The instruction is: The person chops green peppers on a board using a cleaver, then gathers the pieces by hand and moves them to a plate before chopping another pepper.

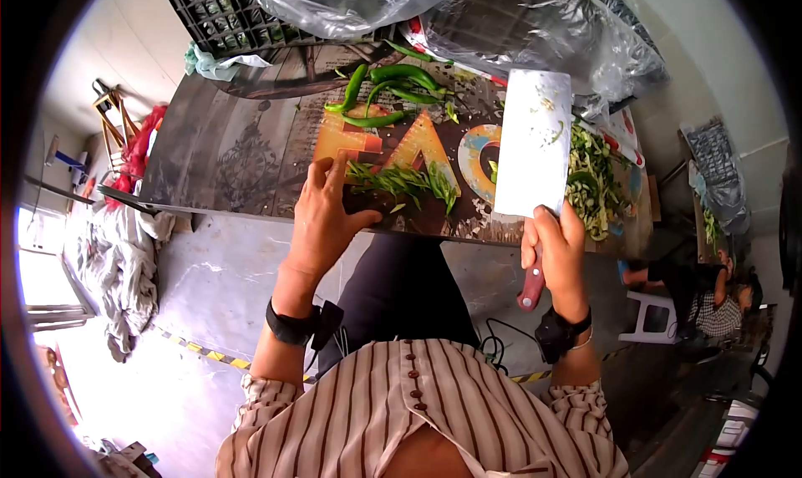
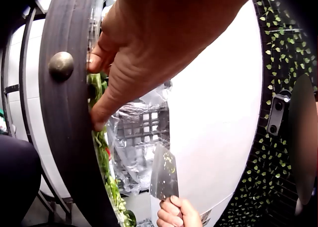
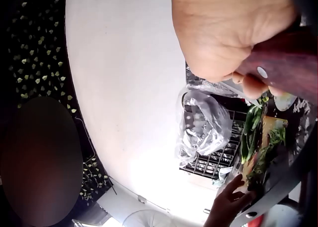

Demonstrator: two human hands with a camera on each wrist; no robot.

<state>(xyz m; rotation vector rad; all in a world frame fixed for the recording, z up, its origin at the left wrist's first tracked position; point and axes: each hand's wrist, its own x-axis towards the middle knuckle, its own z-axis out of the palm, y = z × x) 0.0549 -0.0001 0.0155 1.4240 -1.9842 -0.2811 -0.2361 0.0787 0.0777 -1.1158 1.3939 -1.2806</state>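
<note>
Cleaver handle (image 1: pixel 530 289), hidden in left wrist view

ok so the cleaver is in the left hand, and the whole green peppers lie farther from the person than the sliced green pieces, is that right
Not quite: the head view shows the cleaver in the right hand, not the left. The rest stands: the whole green peppers lie farther from the person than the sliced green pieces.

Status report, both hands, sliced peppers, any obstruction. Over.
Left hand open, beside thin green pepper slices. Right hand grips wide steel cleaver, blade raised. Nothing covers the slices; long whole green peppers lie beyond.
</note>
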